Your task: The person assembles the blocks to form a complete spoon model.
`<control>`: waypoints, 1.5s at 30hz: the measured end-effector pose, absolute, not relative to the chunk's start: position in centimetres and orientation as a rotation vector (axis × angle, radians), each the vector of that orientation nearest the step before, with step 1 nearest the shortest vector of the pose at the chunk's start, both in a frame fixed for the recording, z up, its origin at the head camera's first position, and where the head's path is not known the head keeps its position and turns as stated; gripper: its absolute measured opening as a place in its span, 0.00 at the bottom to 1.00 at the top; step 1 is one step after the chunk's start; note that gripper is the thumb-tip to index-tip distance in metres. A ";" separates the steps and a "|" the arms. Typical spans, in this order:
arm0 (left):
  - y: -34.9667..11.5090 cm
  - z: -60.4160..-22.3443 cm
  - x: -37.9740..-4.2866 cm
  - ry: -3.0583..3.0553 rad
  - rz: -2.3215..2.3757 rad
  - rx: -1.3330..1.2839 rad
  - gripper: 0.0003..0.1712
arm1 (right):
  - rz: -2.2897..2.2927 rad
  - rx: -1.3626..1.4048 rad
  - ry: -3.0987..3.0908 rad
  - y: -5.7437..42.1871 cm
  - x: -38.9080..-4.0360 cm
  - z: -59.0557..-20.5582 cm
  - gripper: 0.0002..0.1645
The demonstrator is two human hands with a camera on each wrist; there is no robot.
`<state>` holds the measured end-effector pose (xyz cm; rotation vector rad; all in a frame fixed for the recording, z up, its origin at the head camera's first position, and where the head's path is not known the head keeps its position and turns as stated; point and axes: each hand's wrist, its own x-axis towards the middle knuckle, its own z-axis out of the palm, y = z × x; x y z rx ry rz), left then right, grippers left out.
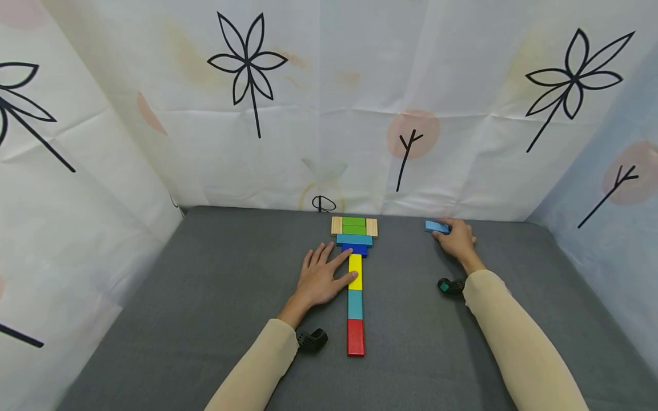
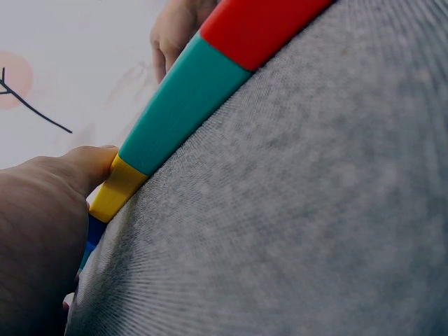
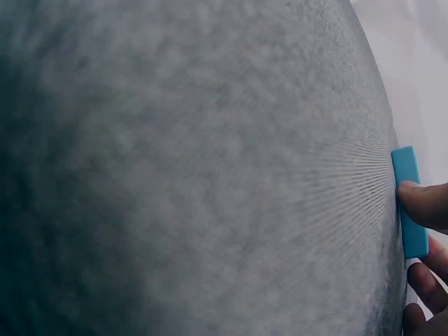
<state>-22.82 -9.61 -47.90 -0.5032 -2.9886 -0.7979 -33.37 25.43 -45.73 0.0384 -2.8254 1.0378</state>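
Note:
Flat wooden blocks form a column in the head view: a red block (image 1: 355, 337) nearest, then a teal block (image 1: 355, 304) and a yellow block (image 1: 356, 268). Above it, a dark blue block (image 1: 354, 250) and a wider teal block (image 1: 354, 240) lie crosswise. At the top, two green blocks (image 1: 354, 226) sit between plain wood blocks (image 1: 372, 227). My left hand (image 1: 320, 279) lies spread at the column's left, thumb on the yellow block, index fingertip at the dark blue one. Off to the right, my right hand (image 1: 457, 240) pinches a light blue block (image 1: 436, 226) between thumb and fingers.
The blocks lie on a grey cloth-covered table (image 1: 216, 297). A pale patterned curtain (image 1: 349, 68) hangs behind its back edge and along both sides. Each wrist wears a dark camera, one (image 1: 311, 340) on the left and one (image 1: 451, 286) on the right.

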 end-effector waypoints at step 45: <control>-9.6 -48.2 -23.2 -3.043 -0.722 -0.476 0.38 | 1.260 0.305 -2.874 7.9 -37.4 -44.0 0.23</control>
